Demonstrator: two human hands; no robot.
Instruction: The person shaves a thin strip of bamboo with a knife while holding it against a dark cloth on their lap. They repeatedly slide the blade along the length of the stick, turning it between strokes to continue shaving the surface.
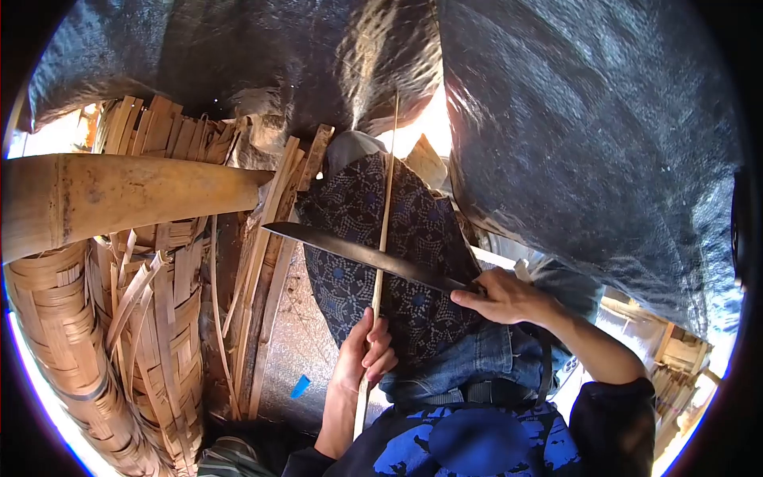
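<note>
My left hand is closed round a long thin bamboo strip, which runs upward over my lap and down past my wrist. My right hand grips the handle end of a long dark knife. The blade points left and crosses the strip above my left hand, looking in contact with it, though the exact contact is hard to make out. A dark patterned cloth covers my leg beneath both, over blue jeans.
A thick bamboo pole juts in from the left, above woven bamboo baskets. Split bamboo slats stand beside the cloth. Dark plastic sheeting hangs ahead and right. A blue scrap lies left of my left hand.
</note>
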